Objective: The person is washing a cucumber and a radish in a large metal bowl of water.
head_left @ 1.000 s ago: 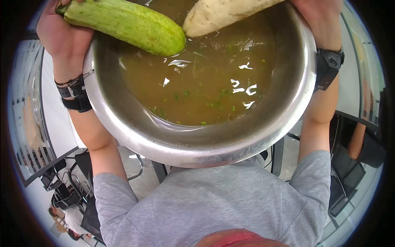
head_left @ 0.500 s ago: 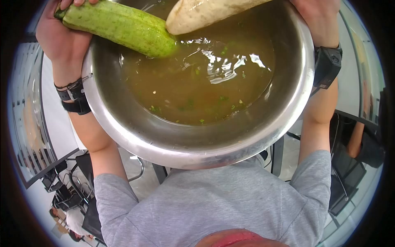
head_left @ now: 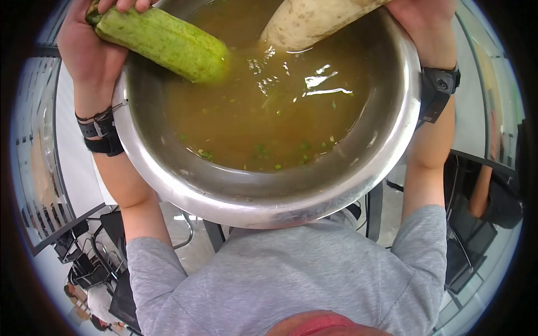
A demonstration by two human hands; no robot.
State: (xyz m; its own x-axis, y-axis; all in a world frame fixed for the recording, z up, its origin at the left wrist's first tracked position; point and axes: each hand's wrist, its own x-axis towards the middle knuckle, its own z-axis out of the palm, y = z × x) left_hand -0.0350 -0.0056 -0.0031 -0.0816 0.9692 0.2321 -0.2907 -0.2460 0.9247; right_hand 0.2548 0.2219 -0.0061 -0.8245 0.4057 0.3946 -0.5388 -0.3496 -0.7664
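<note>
The left hand (head_left: 92, 50) is curled around the stem end of a green gourd (head_left: 162, 45), fingers wrapped over the top and the palm along its outer side. The right hand (head_left: 426, 25) is cut off by the upper edge of the view, so whether its fingers grip cannot be told; the thick end of a white radish (head_left: 316, 22) runs up to it and out of sight.

Both vegetables slant inward and down from the hands, and their lower ends dip into cloudy brownish water (head_left: 269, 123), apart from each other. Between the hands and reaching toward the body is the wide metal basin (head_left: 269, 215) that holds this water, its rim just beside both wrists. Small green bits (head_left: 260, 151) float on the body side of the vegetables, and light glints on the surface between the two.

Just below the left hand, black bands (head_left: 101, 129) circle the wrist; below the right hand, a black device (head_left: 436, 92) is strapped on. Nearer the body than the hands is a grey shirt (head_left: 291, 269). Well out beyond the left forearm are dark chairs (head_left: 92, 263), and beyond the right forearm, another person's arm (head_left: 480, 193).
</note>
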